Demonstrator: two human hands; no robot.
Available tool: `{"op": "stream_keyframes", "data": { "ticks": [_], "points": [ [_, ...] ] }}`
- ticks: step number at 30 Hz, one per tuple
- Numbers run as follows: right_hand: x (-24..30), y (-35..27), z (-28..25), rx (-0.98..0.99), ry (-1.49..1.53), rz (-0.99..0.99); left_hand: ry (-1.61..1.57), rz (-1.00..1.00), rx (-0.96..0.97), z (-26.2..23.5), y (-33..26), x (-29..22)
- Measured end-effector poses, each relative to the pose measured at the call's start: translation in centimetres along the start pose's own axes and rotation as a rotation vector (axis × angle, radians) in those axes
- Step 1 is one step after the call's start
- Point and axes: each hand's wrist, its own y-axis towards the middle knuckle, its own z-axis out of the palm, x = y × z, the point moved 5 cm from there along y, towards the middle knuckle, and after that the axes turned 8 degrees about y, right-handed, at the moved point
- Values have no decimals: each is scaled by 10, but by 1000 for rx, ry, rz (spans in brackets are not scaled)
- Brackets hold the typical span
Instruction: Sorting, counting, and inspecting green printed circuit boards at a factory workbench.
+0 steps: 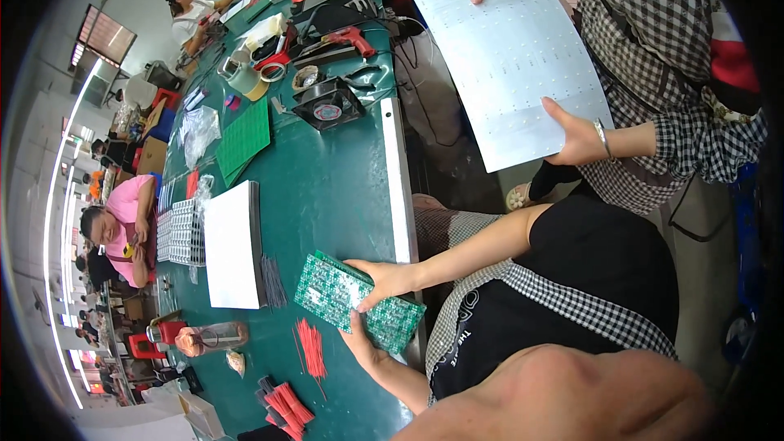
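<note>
A green circuit board [335, 294] with rows of small parts lies tilted at the near edge of the dark green table [327, 188]. My right hand [382, 279] rests on the board's top face, fingers curled over its edge. My left hand [359, 341] grips the same board from underneath at its near side. Both forearms reach in from the lower right, over my black top and checked apron.
A white flat panel [233, 245] and thin red wires [310, 347] lie beside the board. Farther off are green boards [243, 139], a small fan [328, 104] and tape rolls [245, 77]. A standing person holds a white sheet [510, 57]. A co-worker in pink [122, 220] sits opposite.
</note>
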Motion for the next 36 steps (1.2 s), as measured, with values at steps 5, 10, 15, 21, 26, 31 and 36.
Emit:
{"op": "stream_keyframes", "data": {
  "ticks": [5,10,15,21,26,31,36],
  "points": [
    [2,-3,-2,-10,-195,-23,-84,-48,-27,-17,5,22],
    [0,-7,-4,-47,-282,-22,-138,-83,2,-19,7,31],
    [-2,-8,-2,-2,-291,16,-194,-120,8,-32,5,42],
    [5,-8,-12,-1,-627,-12,-132,-108,32,-39,8,48],
    [164,-90,-46,-559,-1433,-213,-232,-299,14,-28,1,50],
    [209,-137,-100,-989,-1631,-382,-247,-264,-59,-45,-13,49],
    [228,-164,-115,-1129,-1745,1,-362,-253,-26,-10,17,51]
  ]
}}
